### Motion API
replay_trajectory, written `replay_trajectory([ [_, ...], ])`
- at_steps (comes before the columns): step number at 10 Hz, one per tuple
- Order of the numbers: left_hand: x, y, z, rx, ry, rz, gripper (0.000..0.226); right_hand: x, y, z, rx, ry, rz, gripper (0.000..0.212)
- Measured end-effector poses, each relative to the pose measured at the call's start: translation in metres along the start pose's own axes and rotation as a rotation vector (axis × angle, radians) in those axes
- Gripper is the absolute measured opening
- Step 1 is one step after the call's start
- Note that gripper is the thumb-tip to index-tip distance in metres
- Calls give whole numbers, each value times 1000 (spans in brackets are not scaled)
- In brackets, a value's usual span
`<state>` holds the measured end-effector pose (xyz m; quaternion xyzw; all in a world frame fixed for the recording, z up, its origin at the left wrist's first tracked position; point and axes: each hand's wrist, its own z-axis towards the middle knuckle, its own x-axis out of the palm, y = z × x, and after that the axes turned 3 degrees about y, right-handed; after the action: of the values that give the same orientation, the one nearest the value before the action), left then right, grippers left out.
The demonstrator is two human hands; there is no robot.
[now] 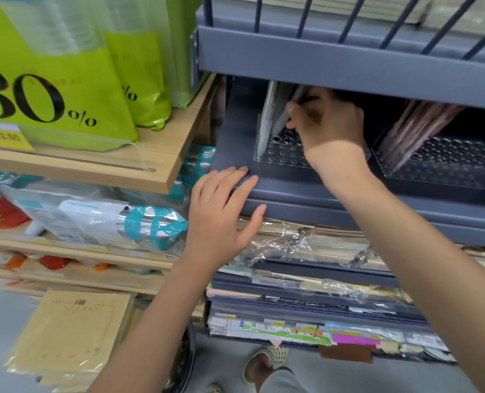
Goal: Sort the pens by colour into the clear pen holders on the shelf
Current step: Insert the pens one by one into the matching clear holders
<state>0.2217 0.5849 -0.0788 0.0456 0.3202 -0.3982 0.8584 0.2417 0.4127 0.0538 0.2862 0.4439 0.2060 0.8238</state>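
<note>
Just above frame centre, the right hand (329, 123) pinched a grey pen (282, 120) over the left clear holder (281, 158), beside a white pen (265, 129) standing in it. The left hand (221, 219) lay flat, fingers spread, on the shelf edge (292, 191). Done well, the tip would meet an open hole and go straight down, unforced.

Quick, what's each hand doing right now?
Left hand: open, resting flat on the shelf edge.
Right hand: closed, pinching a pen over the holder.
</note>
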Motion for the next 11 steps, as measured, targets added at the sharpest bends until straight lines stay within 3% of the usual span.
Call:
replay_trajectory([
  [2,3,2,-1,8,-36,-4,36,10,0,7,104,15,139,14],
  [6,3,0,0,-1,-25,-9,37,10,-2,8,66,16,-32,11],
  [11,-9,-10,2,-76,31,-85,36,2,5,5,81,80,-58,16],
])
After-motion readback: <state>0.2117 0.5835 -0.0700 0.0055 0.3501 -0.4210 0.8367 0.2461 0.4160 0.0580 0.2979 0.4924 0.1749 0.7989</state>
